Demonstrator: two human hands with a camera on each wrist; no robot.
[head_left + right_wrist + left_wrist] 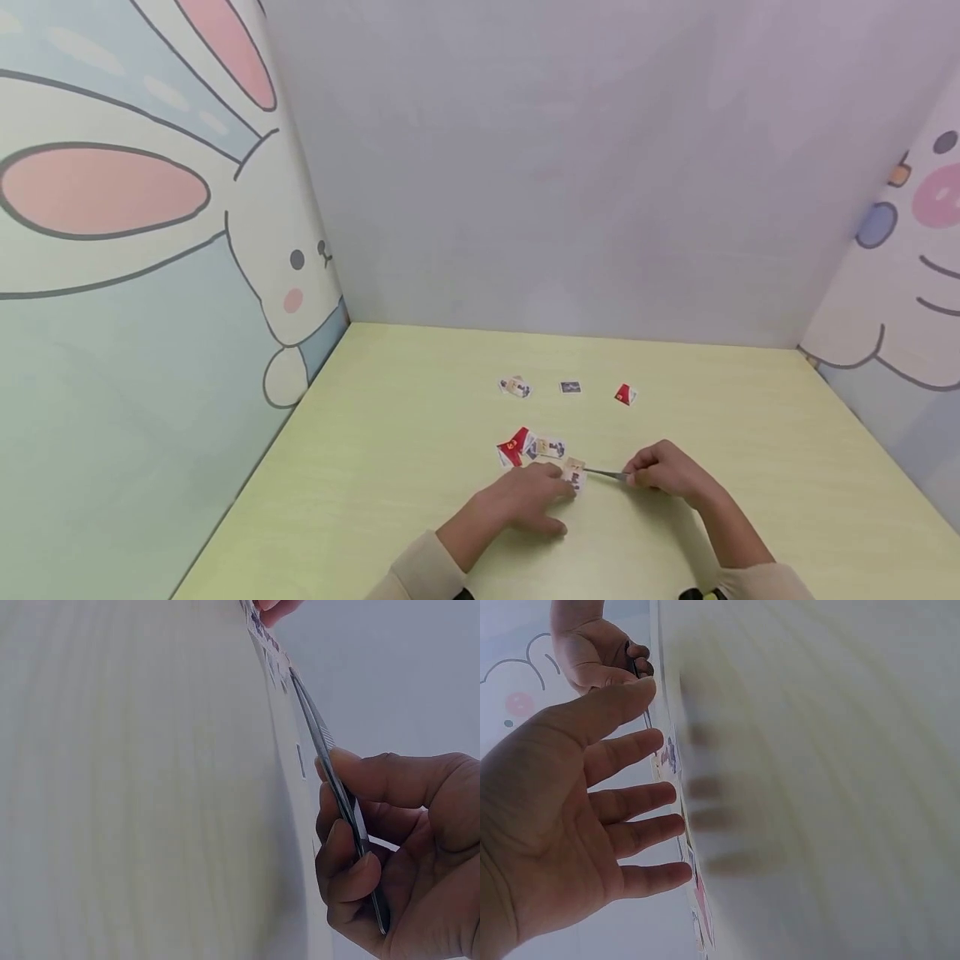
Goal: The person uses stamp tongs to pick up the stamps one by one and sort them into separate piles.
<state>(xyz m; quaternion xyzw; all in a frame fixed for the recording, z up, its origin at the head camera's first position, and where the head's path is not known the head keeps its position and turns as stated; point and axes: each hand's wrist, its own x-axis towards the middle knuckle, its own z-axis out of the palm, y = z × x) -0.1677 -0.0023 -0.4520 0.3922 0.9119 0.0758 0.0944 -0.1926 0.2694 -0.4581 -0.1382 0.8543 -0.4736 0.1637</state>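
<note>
My right hand (667,471) pinches a pair of slim metal tweezers (324,742) between thumb and fingers. The tweezers' tips reach left to the upper edge of a small printed sticker-like piece (575,472). My left hand (528,498) lies palm down low over the table, fingers spread, with its fingertips at the left side of that piece; whether they press on it I cannot tell. In the left wrist view its fingers (641,796) are straight and hold nothing. Just beyond it lie a red-and-white piece (514,447) and a white printed piece (551,448), partly overlapping others.
Farther back on the pale yellow table (405,375) lie a small printed cluster (516,387), a dark rectangular piece (570,387) and a red-and-white piece (625,394). Upright panels stand around it: a grey back wall (555,183) and a bunny-printed left wall (150,400).
</note>
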